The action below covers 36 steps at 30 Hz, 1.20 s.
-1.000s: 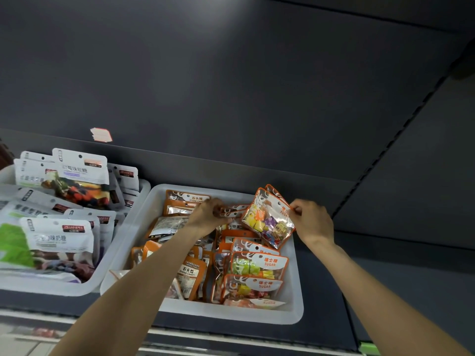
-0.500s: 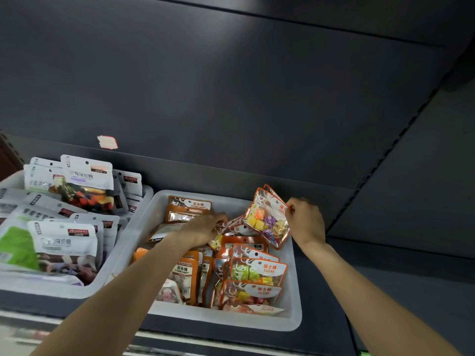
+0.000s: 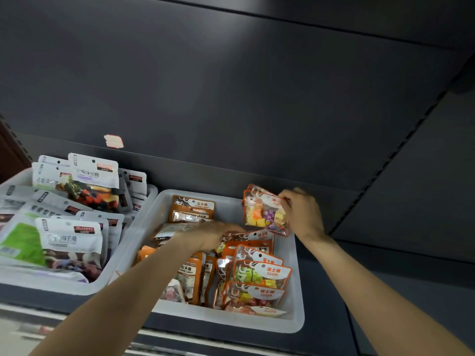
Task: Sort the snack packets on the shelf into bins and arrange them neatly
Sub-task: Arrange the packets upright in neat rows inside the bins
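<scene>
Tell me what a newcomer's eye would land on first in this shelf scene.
First, the clear candy packet with bright sweets, held up by the right hand over the back right corner of the white bin. Next, the orange-edged packets standing in rows in that bin, where the left hand reaches in. To the left, a second bin holds white pouches.

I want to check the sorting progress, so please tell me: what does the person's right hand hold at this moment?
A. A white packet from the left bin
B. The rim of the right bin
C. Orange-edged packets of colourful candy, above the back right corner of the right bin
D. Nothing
C: the right hand pinches the orange-edged candy packets by their top edge, raised over the back right corner of the right bin.
</scene>
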Motion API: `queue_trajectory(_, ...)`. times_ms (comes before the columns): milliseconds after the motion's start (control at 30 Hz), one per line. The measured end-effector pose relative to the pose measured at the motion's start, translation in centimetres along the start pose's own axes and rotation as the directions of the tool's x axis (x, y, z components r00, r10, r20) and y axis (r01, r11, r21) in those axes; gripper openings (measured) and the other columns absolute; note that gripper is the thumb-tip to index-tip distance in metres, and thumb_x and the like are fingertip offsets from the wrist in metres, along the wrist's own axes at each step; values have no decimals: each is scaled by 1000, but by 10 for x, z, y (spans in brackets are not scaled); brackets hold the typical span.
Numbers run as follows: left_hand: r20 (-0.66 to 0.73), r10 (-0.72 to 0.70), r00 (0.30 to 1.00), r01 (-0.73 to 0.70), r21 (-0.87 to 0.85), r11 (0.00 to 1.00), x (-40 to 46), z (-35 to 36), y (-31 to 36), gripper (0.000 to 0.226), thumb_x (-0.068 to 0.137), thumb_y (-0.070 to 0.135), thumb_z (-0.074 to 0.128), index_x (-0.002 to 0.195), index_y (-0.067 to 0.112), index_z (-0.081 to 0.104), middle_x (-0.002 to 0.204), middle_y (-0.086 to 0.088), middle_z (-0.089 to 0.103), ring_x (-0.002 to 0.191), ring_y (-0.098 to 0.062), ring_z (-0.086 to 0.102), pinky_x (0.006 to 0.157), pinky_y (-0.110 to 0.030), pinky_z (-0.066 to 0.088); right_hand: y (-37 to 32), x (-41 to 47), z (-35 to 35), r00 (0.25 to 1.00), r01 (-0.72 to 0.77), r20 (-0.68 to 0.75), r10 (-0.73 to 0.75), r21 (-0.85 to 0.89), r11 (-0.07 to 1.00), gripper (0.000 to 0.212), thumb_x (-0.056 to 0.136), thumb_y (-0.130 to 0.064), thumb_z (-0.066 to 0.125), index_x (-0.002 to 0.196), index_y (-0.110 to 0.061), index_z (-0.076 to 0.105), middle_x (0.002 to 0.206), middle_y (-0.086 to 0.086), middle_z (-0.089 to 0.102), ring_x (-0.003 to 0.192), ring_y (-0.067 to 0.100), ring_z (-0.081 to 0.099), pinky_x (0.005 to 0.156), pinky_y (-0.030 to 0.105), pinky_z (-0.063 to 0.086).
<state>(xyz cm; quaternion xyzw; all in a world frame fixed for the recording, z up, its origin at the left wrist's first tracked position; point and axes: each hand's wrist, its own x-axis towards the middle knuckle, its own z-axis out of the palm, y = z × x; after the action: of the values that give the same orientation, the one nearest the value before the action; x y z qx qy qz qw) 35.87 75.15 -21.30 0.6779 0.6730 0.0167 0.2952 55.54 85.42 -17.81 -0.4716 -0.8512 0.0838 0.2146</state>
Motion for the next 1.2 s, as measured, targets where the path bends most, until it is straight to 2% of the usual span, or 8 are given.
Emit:
queue_trajectory(67, -34, -20, 999, 18, -44, 999, 1, 2, -3, 43, 99, 25, 43, 130, 53, 39, 138, 5, 49, 120, -18, 50, 101, -35, 41, -7, 7, 4, 997, 67, 24, -68, 20, 998, 18, 94, -21, 55, 103, -10, 66, 103, 5, 61, 90, 16, 62, 61, 16, 38)
queue_trajectory(200, -154, -27, 988, -10, -234, 972, -4, 1, -4, 39, 95, 8, 50, 124, 32, 55, 130, 5, 57, 118, -13, 53, 99, -29, 44, -21, 21, 12, 984, 146, 89, -153, 86, 986, 21, 92, -20, 59, 105, -6, 68, 106, 8, 64, 95, 18, 63, 71, 19, 45)
queue_trajectory(367, -182, -68, 981, 10, -299, 954, -4, 7, -10, 43, 91, 6, 56, 126, 32, 54, 132, 4, 54, 118, -15, 52, 96, -25, 44, -22, 11, 40, 925, 51, 377, -55, 22, 998, 27, 94, -25, 54, 115, -12, 65, 113, 5, 66, 102, 18, 63, 86, 30, 51)
queue_trajectory(600, -222, -124, 967, 53, -299, 953, 0, 13, -16, 48, 91, 10, 58, 131, 33, 47, 134, 5, 53, 123, -15, 50, 101, -30, 43, -5, -14, 44, 955, -33, 296, 17, 46, 998, 29, 98, -21, 47, 126, -18, 55, 130, 1, 56, 118, 17, 54, 95, 33, 48)
queue_trajectory(800, -252, -202, 946, 222, 53, 974, 11, 9, -12, 35, 93, 16, 55, 126, 27, 53, 125, -3, 57, 113, -22, 57, 95, -35, 46, 8, -21, 38, 926, 3, 376, 35, -99, 995, 21, 95, -23, 53, 115, -19, 57, 118, 2, 59, 103, 16, 59, 81, 28, 51)
queue_trajectory(933, -340, -187, 921, 191, -22, 981, 24, 13, -8, 26, 95, 12, 52, 116, 23, 62, 114, -2, 65, 98, -19, 64, 87, -29, 52, 9, -24, 36, 936, -6, 347, 60, -156, 988, 10, 95, -25, 52, 98, -20, 60, 111, 2, 59, 93, 15, 60, 73, 23, 48)
queue_trajectory(1100, -411, -131, 902, 99, -98, 990, 35, 21, 14, 25, 95, 14, 53, 116, 23, 64, 111, 0, 68, 93, -17, 66, 86, -32, 54, 16, -44, 30, 957, -89, 265, 115, -106, 990, 20, 98, -27, 47, 111, -20, 60, 116, 0, 54, 98, 16, 58, 72, 24, 46)
queue_trajectory(1200, -447, -187, 875, 126, -162, 979, 38, 24, 11, 23, 96, 15, 50, 117, 21, 59, 110, -2, 67, 89, -19, 67, 81, -34, 56, 15, -46, 26, 928, -87, 360, 95, -36, 996, 23, 98, -23, 47, 114, -19, 62, 119, 0, 56, 102, 17, 58, 77, 26, 47)
